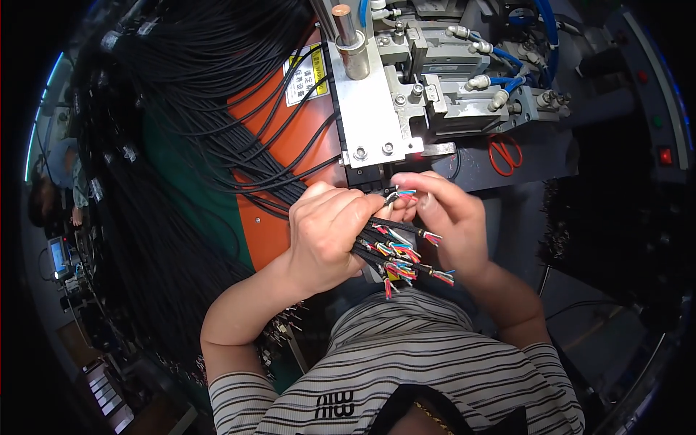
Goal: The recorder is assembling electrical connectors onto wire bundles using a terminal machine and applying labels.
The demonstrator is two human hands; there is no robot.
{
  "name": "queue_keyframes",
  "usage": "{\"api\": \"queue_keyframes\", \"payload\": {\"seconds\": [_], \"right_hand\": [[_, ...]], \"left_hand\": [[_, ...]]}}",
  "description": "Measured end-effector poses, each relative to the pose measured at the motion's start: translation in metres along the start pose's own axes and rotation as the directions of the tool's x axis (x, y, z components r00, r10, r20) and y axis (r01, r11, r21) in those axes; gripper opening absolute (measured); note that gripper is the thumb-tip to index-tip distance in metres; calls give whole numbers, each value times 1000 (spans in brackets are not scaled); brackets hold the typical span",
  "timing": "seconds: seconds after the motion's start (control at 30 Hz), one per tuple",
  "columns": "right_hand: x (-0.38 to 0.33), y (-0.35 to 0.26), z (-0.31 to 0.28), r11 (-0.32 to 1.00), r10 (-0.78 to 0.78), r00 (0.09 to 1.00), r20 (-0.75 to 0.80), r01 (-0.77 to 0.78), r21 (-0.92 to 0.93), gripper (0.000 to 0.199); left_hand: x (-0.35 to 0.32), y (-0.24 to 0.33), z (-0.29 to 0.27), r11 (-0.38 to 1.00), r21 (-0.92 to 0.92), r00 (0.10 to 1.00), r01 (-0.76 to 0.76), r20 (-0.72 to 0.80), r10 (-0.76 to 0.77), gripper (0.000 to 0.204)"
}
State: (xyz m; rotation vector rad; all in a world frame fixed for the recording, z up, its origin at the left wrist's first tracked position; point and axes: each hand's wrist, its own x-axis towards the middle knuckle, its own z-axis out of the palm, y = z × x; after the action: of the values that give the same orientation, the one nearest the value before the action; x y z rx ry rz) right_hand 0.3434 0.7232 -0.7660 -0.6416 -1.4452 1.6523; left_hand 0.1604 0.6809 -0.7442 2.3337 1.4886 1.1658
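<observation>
Left hand (326, 226): closed around the black cable bundle (397, 225), in front of the machine fixture (373, 109); grip behind the stripped ends (403, 251). Isolate one cable's coloured wires (406, 193). Right hand (458, 219): fingers curled beside them; pinch cannot be confirmed.

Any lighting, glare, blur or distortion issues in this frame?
All in the head view: fisheye curvature and dark corners; bright glare on the metal plate; black cables at left merging into shadow; right hand perhaps slightly soft; coloured wire ends fairly distinct.

two foreground hands (322, 228) (464, 221), one held cable bundle (388, 249), one copper-tipped post (353, 51)
</observation>
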Motion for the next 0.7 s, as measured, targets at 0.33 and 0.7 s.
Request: {"api": "queue_keyframes", "payload": {"seconds": [0.33,0.7], "right_hand": [[15,-8,-32,893,305,934,183,-348,286,20],[25,-15,-40,991,108,988,113,-98,-87,16]], "left_hand": [[12,0,3,989,-147,998,20,69,-10,18],[20,-2,4,990,-114,985,81,160,-62,33]]}}
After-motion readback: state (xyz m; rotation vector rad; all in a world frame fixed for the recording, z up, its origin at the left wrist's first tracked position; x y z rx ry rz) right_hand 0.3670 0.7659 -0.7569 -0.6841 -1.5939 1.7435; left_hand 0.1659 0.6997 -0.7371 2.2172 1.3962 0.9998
